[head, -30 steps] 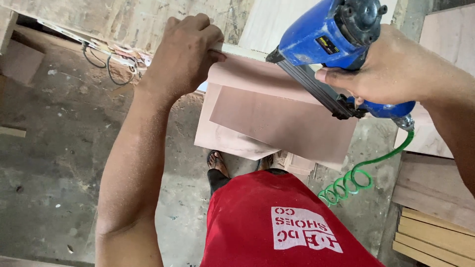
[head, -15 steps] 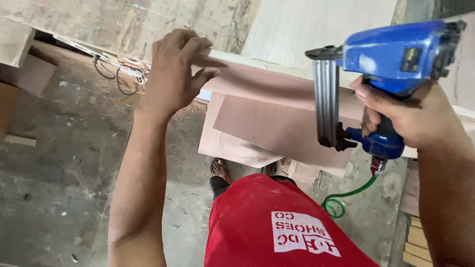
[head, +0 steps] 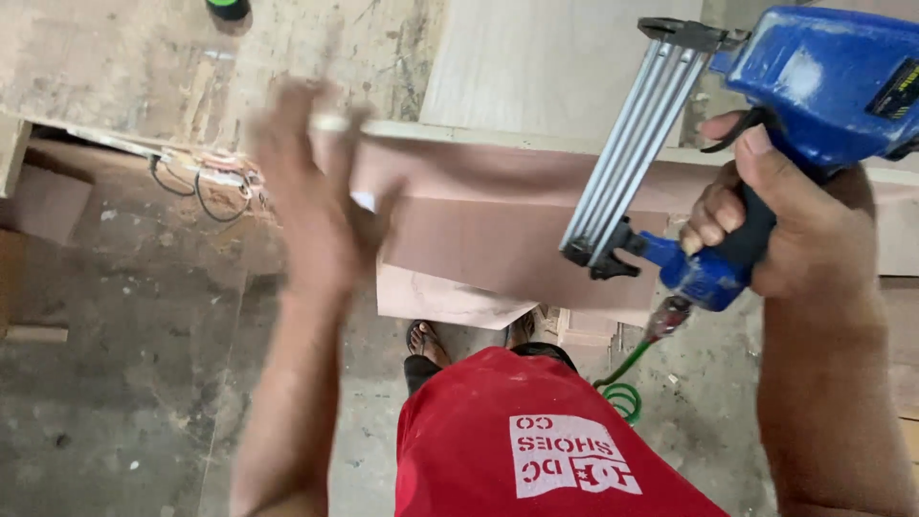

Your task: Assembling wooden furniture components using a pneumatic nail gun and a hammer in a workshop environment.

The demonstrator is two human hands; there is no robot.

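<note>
Overhead, head view: right hand (head: 785, 230) is wrapped shut around the black grip of a blue nail gun (head: 766, 115), its silver magazine slanting down to the left, above the brown plywood panel (head: 498, 239). A green coiled air hose (head: 622, 388) hangs from the gun's base. Left hand (head: 321, 201) is motion-blurred at the panel's upper left edge; fingers look extended, grip cannot be told. Grey concrete floor (head: 124, 383) lies below.
</note>
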